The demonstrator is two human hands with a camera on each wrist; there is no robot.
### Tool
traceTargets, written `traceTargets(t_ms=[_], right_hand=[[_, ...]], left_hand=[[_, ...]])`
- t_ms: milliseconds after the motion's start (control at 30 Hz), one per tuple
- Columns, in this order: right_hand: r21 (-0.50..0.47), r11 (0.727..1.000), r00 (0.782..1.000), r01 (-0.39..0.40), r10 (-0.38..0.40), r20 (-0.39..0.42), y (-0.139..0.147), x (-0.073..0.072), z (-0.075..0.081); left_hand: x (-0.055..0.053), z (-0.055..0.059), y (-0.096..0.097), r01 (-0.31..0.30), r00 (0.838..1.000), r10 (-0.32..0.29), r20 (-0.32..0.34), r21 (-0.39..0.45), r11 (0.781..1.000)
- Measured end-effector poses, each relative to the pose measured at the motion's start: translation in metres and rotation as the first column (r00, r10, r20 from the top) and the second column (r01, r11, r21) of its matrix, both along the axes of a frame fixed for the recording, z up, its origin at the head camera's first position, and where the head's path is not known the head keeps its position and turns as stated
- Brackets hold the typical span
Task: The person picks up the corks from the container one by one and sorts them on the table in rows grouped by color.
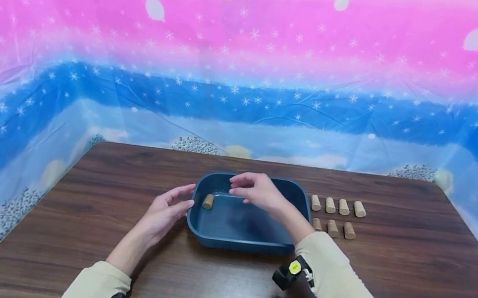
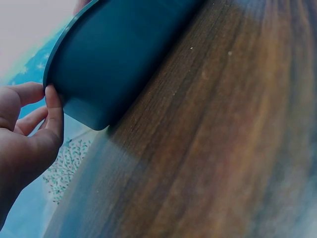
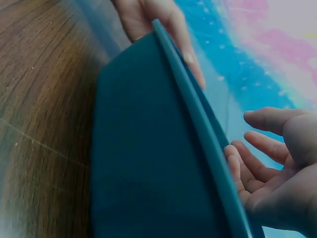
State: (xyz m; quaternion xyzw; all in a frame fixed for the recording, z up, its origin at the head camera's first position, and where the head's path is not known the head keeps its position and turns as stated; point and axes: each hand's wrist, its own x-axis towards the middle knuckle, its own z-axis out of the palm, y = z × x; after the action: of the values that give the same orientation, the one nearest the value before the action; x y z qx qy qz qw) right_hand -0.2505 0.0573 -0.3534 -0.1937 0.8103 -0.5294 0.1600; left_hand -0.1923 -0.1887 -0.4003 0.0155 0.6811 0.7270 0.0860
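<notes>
A dark blue rectangular tray (image 1: 239, 245) sits on the wooden table. In its left end one cork stopper (image 1: 208, 201) stands tilted or upright; I cannot tell which. My left hand (image 1: 163, 214) touches the tray's left rim with fingertips and thumb, its fingers fairly straight. The left wrist view has that hand (image 2: 32, 129) at the corner of the tray wall (image 2: 114, 59). Over the tray's interior hovers my right hand (image 1: 260, 192), fingers loosely extended. In the right wrist view this hand (image 3: 277, 168) shows nothing between its spread fingers.
Right of the tray, pale corks (image 1: 343, 207) form a back row. Browner corks (image 1: 333, 228) make a front row, the leftmost partly hidden by my right forearm. A patterned cloth (image 1: 246, 94) hangs behind the wooden table (image 1: 210, 287).
</notes>
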Motion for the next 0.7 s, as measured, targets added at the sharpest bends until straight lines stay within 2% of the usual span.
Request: traceTargets(t_ms=[367, 700], right_hand=[[0.067, 0.997, 0.999, 0.037, -0.039, 0.019, -0.040, -0.008, -0.010], [0.165, 0.985, 0.998, 0.055, -0.059, 0.023, -0.058, -0.010, -0.016]], left_hand=[[0.001, 0.001, 0.000, 0.004, 1.000, -0.004, 0.016, -0.009, 1.000], [0.001, 0.001, -0.001, 0.010, 1.000, -0.010, 0.012, -0.007, 1.000]])
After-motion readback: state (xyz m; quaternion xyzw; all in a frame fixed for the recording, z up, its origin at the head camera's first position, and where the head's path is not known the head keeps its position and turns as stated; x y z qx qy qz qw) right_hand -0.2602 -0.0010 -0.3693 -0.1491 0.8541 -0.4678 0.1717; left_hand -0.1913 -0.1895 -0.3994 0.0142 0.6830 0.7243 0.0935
